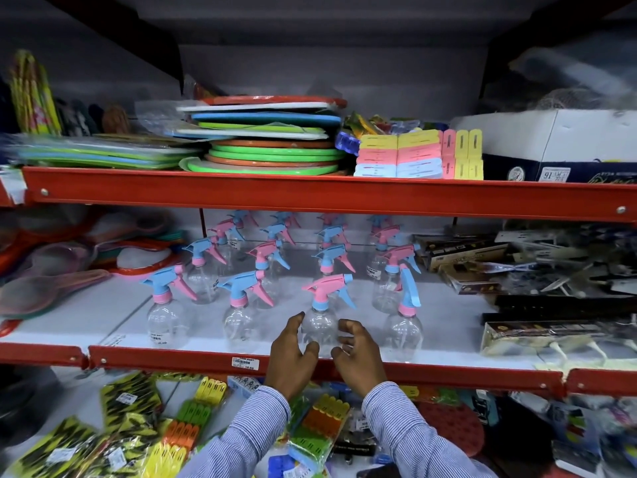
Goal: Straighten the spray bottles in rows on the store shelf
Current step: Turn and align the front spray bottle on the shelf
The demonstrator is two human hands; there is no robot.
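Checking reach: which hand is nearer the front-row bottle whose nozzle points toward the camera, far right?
Right. The right hand is just left of that turned bottle, cupping its neighbour; the left hand is beyond the neighbour.

I see clear round-bodied spray bottles [320, 326] with pink-and-blue trigger heads standing upright in four rows on the white shelf [103, 315]. Most nozzles point left; the front right bottle [403, 326] is turned differently from the others.
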